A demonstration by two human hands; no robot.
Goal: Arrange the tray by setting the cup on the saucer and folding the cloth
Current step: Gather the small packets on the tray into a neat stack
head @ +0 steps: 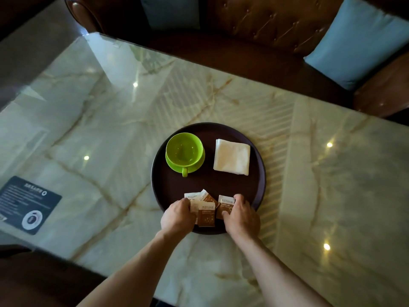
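Observation:
A round dark tray (261,171) lies on the marble table. On its left part a green cup (184,150) stands on a green saucer (198,165), handle toward me. A white cloth (232,156), folded into a square, lies on the tray's right part. Several brown-and-white sachets (206,214) lie at the tray's near edge. My left hand (177,217) rests on the left sachets with fingers curled over them. My right hand (241,214) pinches the rightmost sachet (224,206).
The glossy marble table (110,129) stretches wide on both sides of the tray. A dark printed card (27,203) lies at the left near edge. A brown leather sofa (265,23) with blue cushions (354,43) runs behind the table's far edge.

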